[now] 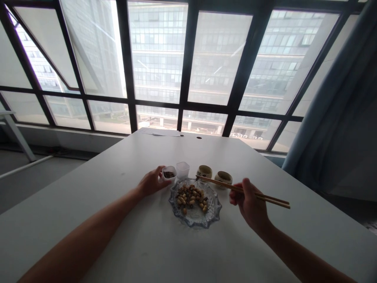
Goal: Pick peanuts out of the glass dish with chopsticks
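Note:
My left hand [151,181] is closed around a small translucent plastic cup [173,177] with dark seed-like bits [168,174] inside. My right hand [250,202] grips a pair of wooden chopsticks [225,184], their tips pointing left above the far rim of a scalloped glass dish [196,224]. A small dark piece [197,178] shows at the tips; whether it is pinched I cannot tell. Peanuts in their shells [192,196], mixed with darker bits, lie in the dish. Beside the held cup stands a second translucent cup [183,169].
Behind the chopsticks stand two small ceramic cups, one with dark characters [204,171] and another to its right [223,176]. All rest on a white table [129,239]. Papers [160,133] lie at its far end, by large windows. A blue curtain [332,94] hangs at right.

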A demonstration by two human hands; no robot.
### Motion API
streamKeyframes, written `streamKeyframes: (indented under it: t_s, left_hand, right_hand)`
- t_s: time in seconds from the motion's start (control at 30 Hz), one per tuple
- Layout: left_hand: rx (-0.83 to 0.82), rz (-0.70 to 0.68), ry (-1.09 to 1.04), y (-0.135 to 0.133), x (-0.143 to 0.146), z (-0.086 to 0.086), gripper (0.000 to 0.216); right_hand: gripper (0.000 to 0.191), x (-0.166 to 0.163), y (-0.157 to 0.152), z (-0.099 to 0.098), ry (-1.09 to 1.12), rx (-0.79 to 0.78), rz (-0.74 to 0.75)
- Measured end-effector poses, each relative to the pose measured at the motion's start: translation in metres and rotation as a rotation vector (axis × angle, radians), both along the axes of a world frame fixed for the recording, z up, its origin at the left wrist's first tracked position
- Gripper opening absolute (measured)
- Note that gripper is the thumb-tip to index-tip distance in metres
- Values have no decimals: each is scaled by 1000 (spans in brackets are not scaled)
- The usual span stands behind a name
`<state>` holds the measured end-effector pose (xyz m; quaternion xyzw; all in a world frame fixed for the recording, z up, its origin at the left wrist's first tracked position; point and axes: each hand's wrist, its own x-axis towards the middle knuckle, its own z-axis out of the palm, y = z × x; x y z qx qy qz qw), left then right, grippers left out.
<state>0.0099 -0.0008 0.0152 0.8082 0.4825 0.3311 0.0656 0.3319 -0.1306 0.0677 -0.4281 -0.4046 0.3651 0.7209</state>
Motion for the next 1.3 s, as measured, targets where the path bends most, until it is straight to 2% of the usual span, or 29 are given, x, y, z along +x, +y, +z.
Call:
streamKeyframes:
  t_s: [0.1,0.17,0.27,0.37,0.47,0.53,0.6,0.67,0.73,0.8,0.87,1.0,1.1,1.2,1.3]
  left_hand:
    - [8,-3,0,-1,0,1,63]
    - [14,-11,2,-1,-1,0,62]
    - [18,-17,-7,1,-1,-1,62]
    - [14,-35,-26,2,-2,-3,61]
    - [18,-30,-16,2,-2,-3,61]
    - [23,-25,-9,2,-2,-3,61]
    - [24,-31,-5,1,-2,-2,61]
    - [22,-27,4,1,-2,-2,61]
    - [26,-14,9,2,-2,-3,61]
    - [35,-7,7,3,-1,-5,61]
    - [42,-7,4,5,-2,-7,62]
    - [25,-21,14,5,-3,-7,64]
    - [17,-27,7,5,-4,-6,63]
    - [12,-36,3,5,-4,-6,64]
    - [9,-33,2,6,-3,-6,64]
  right_hand:
    - [50,-22,21,18,-92,123,50]
    - [50,-40,36,23,-125,160,75]
    - [51,-63,55,20,-156,180,100]
    - [52,-75,68,12,-230,133,218]
    - [54,-68,68,13,-250,123,224]
    - [55,-54,60,19,-252,135,178]
    - [56,-38,47,29,-303,111,209]
    - [57,-25,32,39,-375,63,290]
    - [57,-16,17,44,-493,-24,442]
    - [55,-13,6,44,-626,-104,574]
    - [52,-12,2,39,-727,-133,625]
    - [49,-8,10,25,-829,4,510]
    - [48,0,16,22,-832,68,414]
    - [52,6,16,28,-741,40,383]
    - [56,6,12,35,-722,-49,480]
